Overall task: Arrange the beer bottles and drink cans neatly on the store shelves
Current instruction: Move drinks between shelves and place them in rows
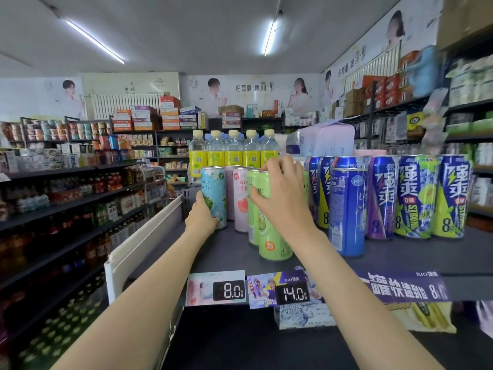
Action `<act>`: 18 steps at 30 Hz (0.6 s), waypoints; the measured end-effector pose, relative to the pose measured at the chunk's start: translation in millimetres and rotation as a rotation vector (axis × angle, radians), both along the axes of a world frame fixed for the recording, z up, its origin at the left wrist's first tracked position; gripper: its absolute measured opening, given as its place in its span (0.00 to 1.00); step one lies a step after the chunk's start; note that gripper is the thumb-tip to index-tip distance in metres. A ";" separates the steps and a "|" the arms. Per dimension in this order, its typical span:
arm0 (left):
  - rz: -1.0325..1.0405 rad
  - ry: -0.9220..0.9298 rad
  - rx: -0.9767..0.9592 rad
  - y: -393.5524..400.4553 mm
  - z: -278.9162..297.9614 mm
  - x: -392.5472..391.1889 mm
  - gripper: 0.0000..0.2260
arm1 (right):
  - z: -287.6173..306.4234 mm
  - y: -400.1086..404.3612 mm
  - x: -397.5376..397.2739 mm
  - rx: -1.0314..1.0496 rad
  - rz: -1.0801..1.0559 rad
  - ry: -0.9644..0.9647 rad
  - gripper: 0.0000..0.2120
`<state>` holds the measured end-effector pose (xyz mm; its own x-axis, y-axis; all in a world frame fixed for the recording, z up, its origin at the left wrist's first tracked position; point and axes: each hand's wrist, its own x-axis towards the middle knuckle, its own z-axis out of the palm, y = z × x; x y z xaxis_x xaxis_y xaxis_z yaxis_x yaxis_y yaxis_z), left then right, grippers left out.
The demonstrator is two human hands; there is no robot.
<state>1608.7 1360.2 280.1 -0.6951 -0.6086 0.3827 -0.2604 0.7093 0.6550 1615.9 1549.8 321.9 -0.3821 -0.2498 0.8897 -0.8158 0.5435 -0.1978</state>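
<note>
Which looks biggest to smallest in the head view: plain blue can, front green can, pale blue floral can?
1. Plain blue can.
2. Front green can, though nearness to the camera may inflate it.
3. Pale blue floral can.

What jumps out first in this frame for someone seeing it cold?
Two bare arms reach in from below: the left hand grips a light blue can at the shelf's left end, and the right hand holds a green can near the front edge. To their right stands a row of tall blue cans.
</note>
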 end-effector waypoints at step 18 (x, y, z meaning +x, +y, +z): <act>-0.136 0.283 0.001 33.8 16.4 -2.3 0.21 | 0.2 1.1 -2.8 0.018 0.017 -0.043 0.15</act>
<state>1606.5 1394.0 296.5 -0.6361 -0.5180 0.5719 0.0295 0.7243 0.6888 1613.1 1550.9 322.1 -0.4156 -0.2723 0.8678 -0.8159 0.5332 -0.2235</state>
